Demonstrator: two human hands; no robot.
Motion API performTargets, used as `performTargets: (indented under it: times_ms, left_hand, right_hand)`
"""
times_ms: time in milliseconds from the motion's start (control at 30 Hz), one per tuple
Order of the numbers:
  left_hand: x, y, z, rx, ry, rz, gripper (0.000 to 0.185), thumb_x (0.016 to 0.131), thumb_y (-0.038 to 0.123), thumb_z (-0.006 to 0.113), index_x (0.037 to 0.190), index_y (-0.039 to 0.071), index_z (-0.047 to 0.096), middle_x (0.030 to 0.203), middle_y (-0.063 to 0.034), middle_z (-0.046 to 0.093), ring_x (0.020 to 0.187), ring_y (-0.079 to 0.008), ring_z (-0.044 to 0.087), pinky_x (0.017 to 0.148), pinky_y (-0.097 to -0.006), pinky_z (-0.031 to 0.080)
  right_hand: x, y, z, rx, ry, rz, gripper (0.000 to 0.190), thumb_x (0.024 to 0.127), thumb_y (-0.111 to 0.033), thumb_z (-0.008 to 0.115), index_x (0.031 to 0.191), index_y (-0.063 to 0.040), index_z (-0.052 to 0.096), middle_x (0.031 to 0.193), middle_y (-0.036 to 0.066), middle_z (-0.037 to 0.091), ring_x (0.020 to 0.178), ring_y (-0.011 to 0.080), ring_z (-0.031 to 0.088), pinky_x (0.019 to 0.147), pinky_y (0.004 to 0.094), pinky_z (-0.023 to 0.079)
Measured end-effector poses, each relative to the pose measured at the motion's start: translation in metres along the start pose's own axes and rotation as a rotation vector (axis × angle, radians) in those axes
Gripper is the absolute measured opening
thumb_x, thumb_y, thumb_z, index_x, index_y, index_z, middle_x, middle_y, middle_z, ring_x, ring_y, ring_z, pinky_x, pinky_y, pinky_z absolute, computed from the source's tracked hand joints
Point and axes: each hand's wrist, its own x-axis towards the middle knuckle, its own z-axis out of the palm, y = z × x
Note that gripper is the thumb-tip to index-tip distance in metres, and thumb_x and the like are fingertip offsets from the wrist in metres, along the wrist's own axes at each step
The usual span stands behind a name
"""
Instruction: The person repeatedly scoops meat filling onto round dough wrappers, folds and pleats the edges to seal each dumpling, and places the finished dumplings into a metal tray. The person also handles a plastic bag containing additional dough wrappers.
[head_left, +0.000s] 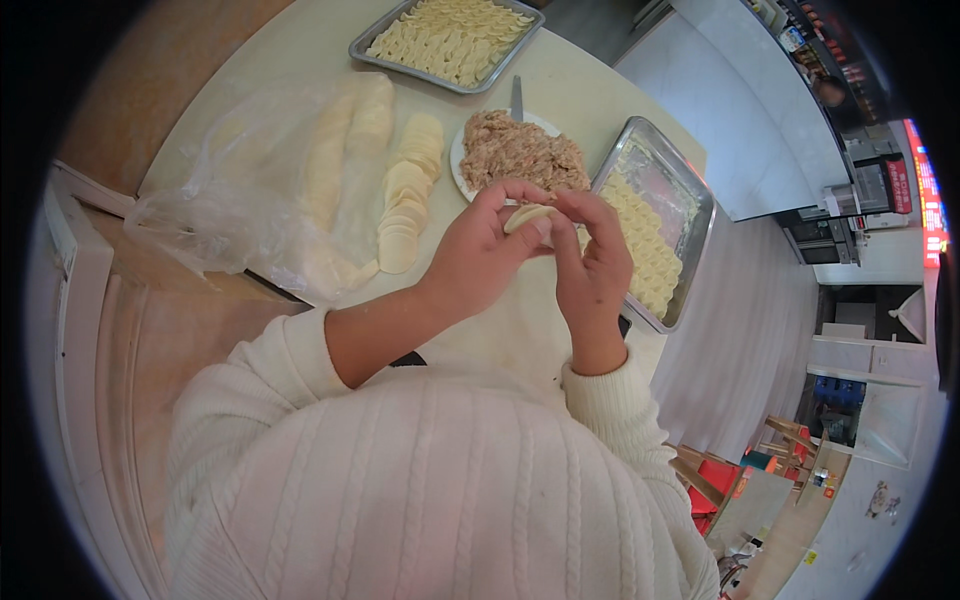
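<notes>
My left hand (480, 247) and my right hand (596, 259) meet over the table, both holding one folded dumpling (531, 217) by its edge with thumbs and fingers. Just beyond them, a white plate (457, 161) carries a mound of minced meat filling (517, 150), with a metal spatula or knife handle (517, 97) sticking out at the far side. Left of the plate lies an overlapping row of round dough wrappers (409, 187). On the right, a metal tray (694, 247) is partly filled with dumplings (645, 247), some hidden by my right hand.
A second metal tray (480, 88) full of dumplings stands at the far edge of the table (592, 67). Clear plastic bags (255, 172) with long, pale dough-like pieces lie at left. Small dark objects show by the near edge. Chairs (712, 487) stand farther off at right.
</notes>
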Motion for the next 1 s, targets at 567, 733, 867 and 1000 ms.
performTargets:
  times_ms: [567, 733, 867, 1000]
  left_hand:
    - [0.006, 0.030, 0.012, 0.671, -0.285, 0.568, 0.024, 0.096, 0.016, 0.048, 0.097, 0.002, 0.066, 0.119, -0.0102, 0.062, 0.137, -0.0341, 0.031, 0.109, -0.0442, 0.025]
    - [0.007, 0.029, 0.007, 0.556, -0.244, 0.531, 0.026, 0.095, 0.011, 0.043, 0.099, 0.000, 0.066, 0.127, -0.0122, 0.059, 0.139, -0.0337, 0.024, 0.112, -0.0442, 0.020]
    - [0.004, 0.026, 0.008, 0.590, -0.294, 0.518, 0.028, 0.095, 0.009, 0.042, 0.101, -0.002, 0.066, 0.131, -0.0131, 0.056, 0.142, -0.0329, 0.016, 0.114, -0.0429, 0.016]
    - [0.005, 0.019, 0.019, 0.476, -0.234, 0.634, 0.030, 0.093, 0.008, 0.040, 0.104, -0.004, 0.066, 0.132, -0.0138, 0.055, 0.142, -0.0303, 0.014, 0.114, -0.0419, 0.017]
  right_hand:
    - [-0.017, -0.043, -0.013, 0.721, -0.071, 0.148, 0.026, 0.096, -0.006, 0.052, 0.121, 0.001, 0.055, 0.122, 0.014, 0.059, 0.110, 0.0175, 0.057, 0.092, 0.0292, 0.046]
    - [-0.017, -0.037, -0.005, 0.543, -0.107, -0.156, 0.039, 0.097, -0.022, 0.053, 0.130, 0.000, 0.050, 0.127, 0.016, 0.055, 0.128, 0.0240, 0.043, 0.103, 0.0378, 0.037]
    - [-0.009, -0.034, -0.007, 0.346, -0.260, -0.057, 0.046, 0.099, -0.035, 0.043, 0.126, 0.000, 0.053, 0.127, 0.019, 0.053, 0.130, 0.0303, 0.038, 0.107, 0.0435, 0.029]
    - [0.008, -0.026, 0.000, 0.410, -0.337, -0.093, 0.045, 0.100, -0.032, 0.035, 0.113, 0.001, 0.062, 0.124, 0.023, 0.054, 0.126, 0.0377, 0.040, 0.109, 0.0453, 0.025]
